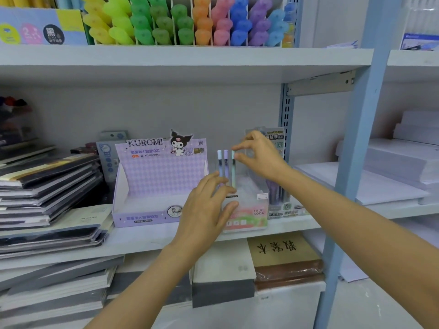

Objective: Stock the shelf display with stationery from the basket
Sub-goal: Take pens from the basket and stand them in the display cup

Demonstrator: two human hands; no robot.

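Note:
A clear plastic display box marked "FRUIT SODA" stands on the middle shelf. Three pastel pens stand upright in its left part. My right hand pinches the cap of the rightmost, mint-green pen between thumb and forefinger. My left hand rests on the box's front left corner, fingers lightly bent against the lower ends of the pens. The basket is out of view.
A purple KUROMI display carton stands just left of the clear box. Packaged lead refills are to the right, by the blue shelf upright. Stacked notebooks fill the left. Coloured highlighters line the upper shelf.

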